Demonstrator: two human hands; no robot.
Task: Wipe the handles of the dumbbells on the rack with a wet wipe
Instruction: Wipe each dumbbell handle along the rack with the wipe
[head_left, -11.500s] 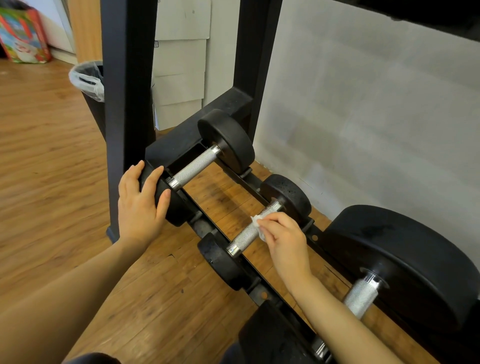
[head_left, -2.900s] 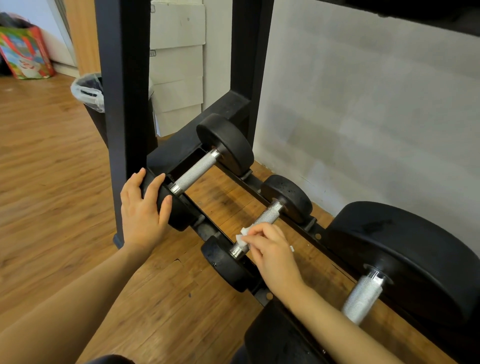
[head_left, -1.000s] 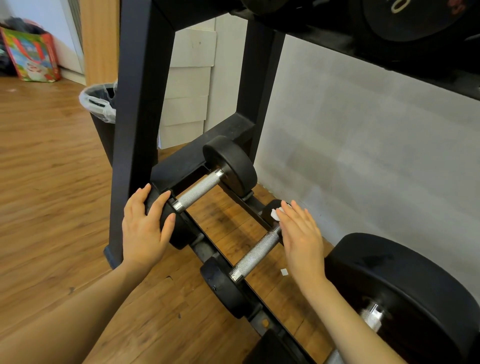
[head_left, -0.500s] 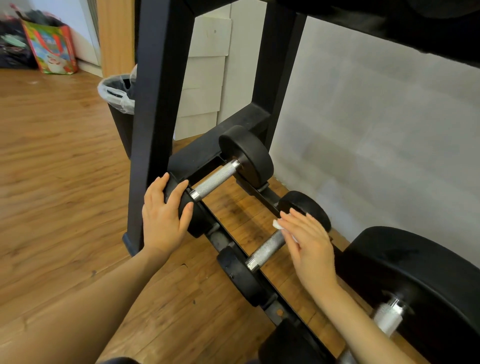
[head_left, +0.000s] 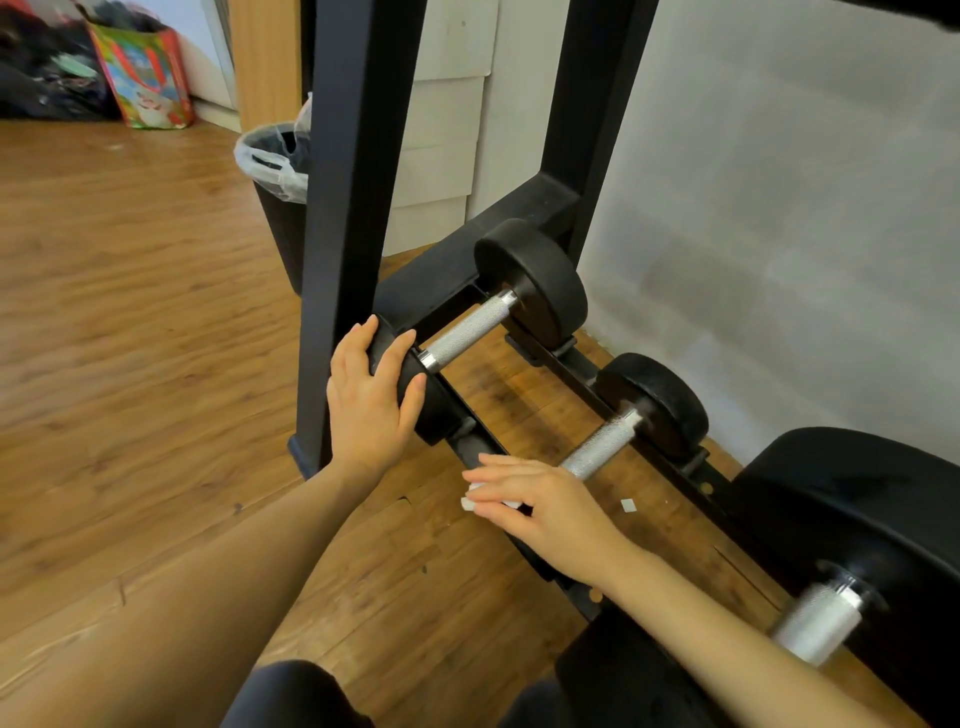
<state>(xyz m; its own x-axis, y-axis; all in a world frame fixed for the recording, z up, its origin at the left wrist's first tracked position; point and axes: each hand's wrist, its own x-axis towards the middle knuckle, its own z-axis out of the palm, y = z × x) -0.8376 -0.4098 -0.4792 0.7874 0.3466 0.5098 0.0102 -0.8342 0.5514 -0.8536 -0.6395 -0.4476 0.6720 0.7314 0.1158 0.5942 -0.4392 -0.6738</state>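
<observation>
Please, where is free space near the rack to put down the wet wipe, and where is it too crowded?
Bare wood floor lies left of the black rack post, in front of the bin. Floor shows between the two small dumbbells' handles. Crowded: the front rail, where the left hand and the right hand with the wipe are.

Place: a home gym or a small exercise room; which of the two cannot be told.
Equipment: a black steel dumbbell rack (head_left: 353, 208) stands against the wall, its lowest tier holding black dumbbells with knurled metal handles: a small one (head_left: 470, 330), a smaller one (head_left: 605, 444) and a much larger one (head_left: 815, 621).
Floor: wood-look plank flooring (head_left: 130, 338).
Wall: pale grey, plain (head_left: 779, 182).
Household signs: a black waste bin with a plastic liner (head_left: 278, 171) beside the rack, and a colourful printed shopping bag (head_left: 145, 73) by the far wall.
</observation>
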